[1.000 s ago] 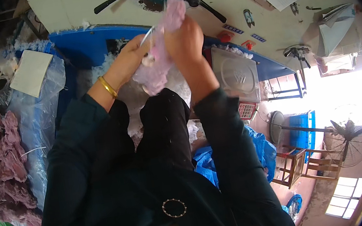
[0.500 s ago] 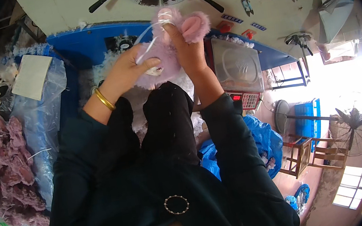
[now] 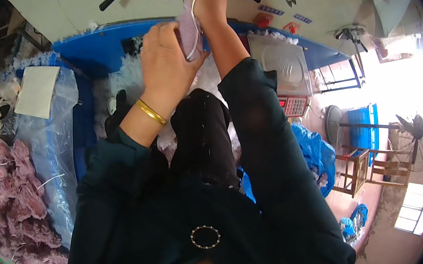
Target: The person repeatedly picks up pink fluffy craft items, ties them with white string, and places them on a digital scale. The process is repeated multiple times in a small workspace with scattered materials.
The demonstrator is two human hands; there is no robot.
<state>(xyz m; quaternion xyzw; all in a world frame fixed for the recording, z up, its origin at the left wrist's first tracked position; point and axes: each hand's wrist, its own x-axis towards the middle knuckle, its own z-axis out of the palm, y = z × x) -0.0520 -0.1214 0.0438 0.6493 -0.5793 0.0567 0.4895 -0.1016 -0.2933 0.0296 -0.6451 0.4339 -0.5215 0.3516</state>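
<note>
A soft pink-lilac plush piece [image 3: 190, 30] with a white cord is held up at the far centre, clamped between both hands: the left hand [image 3: 166, 56] wraps its lower part, the right hand [image 3: 207, 0] grips its upper end, where a fluffy tuft shows. Beneath them a blue-rimmed tub [image 3: 93, 48] holds white stuffing fibre [image 3: 126, 82], its far edge tight against a pale wall. On the left, a large clear plastic bag [image 3: 55, 156] is packed with more pink plush pieces [image 3: 13, 207], a white rectangular paper sheet [image 3: 38, 92] lying on top. Right of the arms stands a grey weighing scale [image 3: 281, 68], with a blue plastic bag [image 3: 314, 151] near it and open floor beyond.
</note>
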